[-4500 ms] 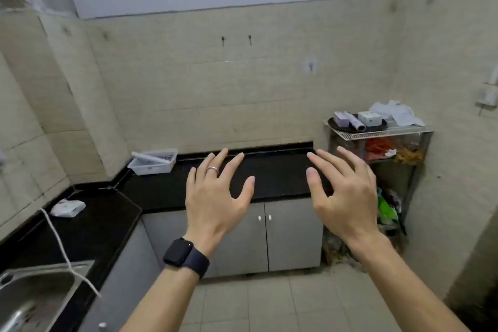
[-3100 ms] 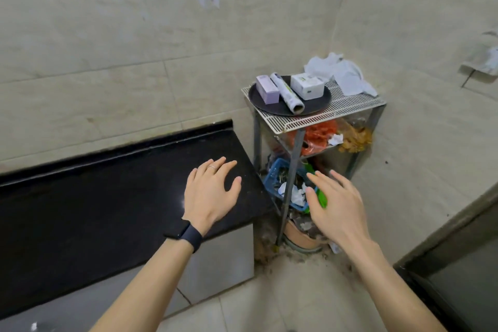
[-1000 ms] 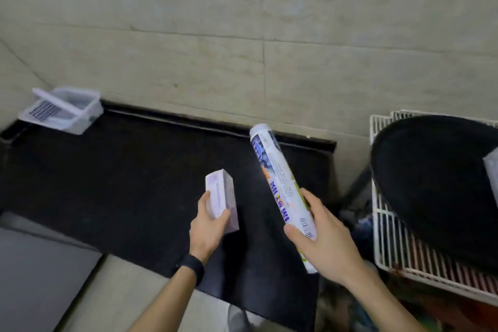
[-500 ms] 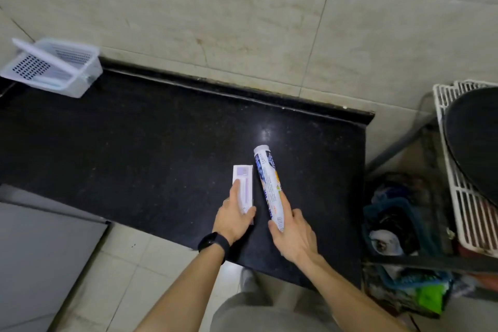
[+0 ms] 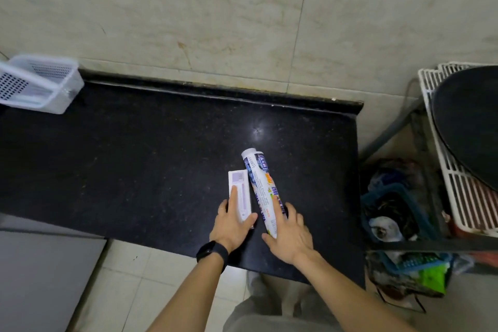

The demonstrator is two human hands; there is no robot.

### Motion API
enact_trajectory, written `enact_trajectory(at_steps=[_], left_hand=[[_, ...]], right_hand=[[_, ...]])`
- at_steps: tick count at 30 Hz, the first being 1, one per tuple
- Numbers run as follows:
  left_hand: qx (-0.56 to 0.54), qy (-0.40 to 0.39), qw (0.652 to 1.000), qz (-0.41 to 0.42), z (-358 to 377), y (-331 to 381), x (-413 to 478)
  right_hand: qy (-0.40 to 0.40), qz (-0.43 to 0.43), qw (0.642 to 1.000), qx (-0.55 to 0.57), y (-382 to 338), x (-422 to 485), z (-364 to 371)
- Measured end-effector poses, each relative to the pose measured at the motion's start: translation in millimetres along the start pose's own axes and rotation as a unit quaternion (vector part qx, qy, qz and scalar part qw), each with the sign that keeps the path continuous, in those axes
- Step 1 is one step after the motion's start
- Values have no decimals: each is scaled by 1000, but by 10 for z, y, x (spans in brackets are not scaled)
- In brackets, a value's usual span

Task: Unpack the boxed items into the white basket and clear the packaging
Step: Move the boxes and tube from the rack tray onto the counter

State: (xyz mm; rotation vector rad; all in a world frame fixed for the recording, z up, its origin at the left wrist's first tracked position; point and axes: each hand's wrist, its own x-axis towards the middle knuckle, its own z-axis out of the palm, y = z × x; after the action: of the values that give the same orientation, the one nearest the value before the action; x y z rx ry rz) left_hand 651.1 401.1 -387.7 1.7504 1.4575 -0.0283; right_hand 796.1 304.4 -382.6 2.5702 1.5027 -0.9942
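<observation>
At the far left edge of the black countertop (image 5: 134,159) sits the white basket (image 5: 40,83), tipped a little and well apart from everything else. Near the counter's near edge, right of centre, the pale purple box (image 5: 239,191) lies flat with the left hand (image 5: 233,219) resting on its near half: fingers are laid along the top and the thumb hooks its right edge, a loose grasp rather than a clench. A dark watch (image 5: 211,253) bands that wrist. Just beside the box, touching or nearly so, lies the printed roll (image 5: 262,191), pointing away and slightly left. The right hand (image 5: 289,232) cups its near end, fingers wrapped over and around it. At the far right stands a white wire rack (image 5: 455,191) carrying a dark round tray (image 5: 469,121).

Both items look just set down, so the step is probably releasing them before opening. The roll may wander once freed, so it is best to let it settle against the box before lifting the palm, then find the box's end flap with both hands.
</observation>
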Motion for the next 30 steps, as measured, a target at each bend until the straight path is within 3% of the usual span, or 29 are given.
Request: enact_trajectory(at_steps=[3, 9, 17, 23, 27, 30], left_hand=[[52, 37, 998, 11, -58, 102, -17], [120, 113, 973, 161, -174, 996, -16], [124, 136, 887, 423, 288, 3161, -357], [197, 96, 837, 501, 994, 4170, -619], [256, 39, 850, 459, 1429, 4344, -589], [295, 16, 863, 410, 1582, 4315, -521]], right_hand=[[7, -46, 999, 26, 151, -130, -390], [198, -123, 969, 80, 758, -709, -1565], [443, -36, 883, 153, 2079, -1461, -2738], [507, 98, 845, 142, 3110, -1499, -3032], [474, 158, 859, 108, 3517, -1379, -3108], [408, 191, 884, 126, 3666, -1234, -3141]])
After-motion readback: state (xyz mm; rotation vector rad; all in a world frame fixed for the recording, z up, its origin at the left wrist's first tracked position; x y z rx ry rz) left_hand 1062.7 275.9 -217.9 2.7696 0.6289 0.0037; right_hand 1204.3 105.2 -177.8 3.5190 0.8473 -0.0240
